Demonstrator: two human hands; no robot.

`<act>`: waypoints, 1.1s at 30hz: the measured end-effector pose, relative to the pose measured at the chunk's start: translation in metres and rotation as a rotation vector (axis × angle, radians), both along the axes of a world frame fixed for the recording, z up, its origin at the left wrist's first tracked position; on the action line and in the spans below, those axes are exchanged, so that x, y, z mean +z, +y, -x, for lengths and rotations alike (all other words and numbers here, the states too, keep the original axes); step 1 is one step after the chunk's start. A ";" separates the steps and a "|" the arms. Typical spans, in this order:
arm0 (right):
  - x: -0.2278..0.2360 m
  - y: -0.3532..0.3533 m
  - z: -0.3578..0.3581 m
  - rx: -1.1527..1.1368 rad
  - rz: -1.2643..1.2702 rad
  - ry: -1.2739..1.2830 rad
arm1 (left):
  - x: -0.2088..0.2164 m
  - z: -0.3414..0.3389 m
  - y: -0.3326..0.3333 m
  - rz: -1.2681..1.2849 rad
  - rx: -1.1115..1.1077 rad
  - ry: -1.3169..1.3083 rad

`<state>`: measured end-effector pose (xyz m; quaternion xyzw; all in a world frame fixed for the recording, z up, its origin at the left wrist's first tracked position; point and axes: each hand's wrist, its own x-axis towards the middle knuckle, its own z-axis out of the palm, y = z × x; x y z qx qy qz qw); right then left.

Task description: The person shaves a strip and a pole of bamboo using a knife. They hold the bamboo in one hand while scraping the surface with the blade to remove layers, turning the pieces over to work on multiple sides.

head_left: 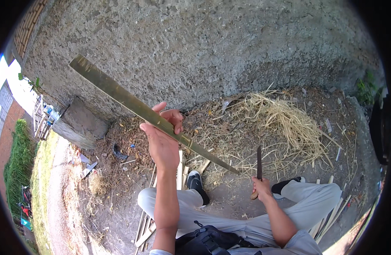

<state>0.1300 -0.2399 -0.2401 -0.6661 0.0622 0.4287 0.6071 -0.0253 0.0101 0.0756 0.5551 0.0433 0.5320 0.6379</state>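
My left hand (165, 134) grips a long split bamboo strip (119, 92) near its middle, thumb on one side and fingers on the other. The strip slants from the upper left down to a narrow end (229, 167) between my knees, with a node just below the hand. Low beside my right knee, my right hand (262, 189) is closed round the wooden handle of a long knife (259, 163). Its dark blade points up and away from me, apart from the strip.
A pile of pale shavings (289, 123) lies before the rough grey wall (195, 46). More bamboo strips (145, 236) lie beside my left leg, others (331, 219) beside my right. A concrete block (83, 121) stands at left. A black bag (208, 240) rests at my lap.
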 end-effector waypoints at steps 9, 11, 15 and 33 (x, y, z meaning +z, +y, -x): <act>-0.004 -0.007 -0.008 -0.066 -0.068 0.031 | 0.035 -0.036 -0.007 0.001 -0.165 0.231; -0.004 -0.008 -0.011 -0.083 -0.073 0.028 | 0.044 -0.041 -0.009 -0.035 -0.129 0.266; -0.007 -0.010 -0.013 -0.117 -0.099 0.044 | 0.061 -0.048 -0.016 -0.160 -0.085 0.372; -0.010 -0.010 -0.014 -0.125 -0.145 0.076 | 0.066 -0.079 -0.012 -0.306 0.028 0.405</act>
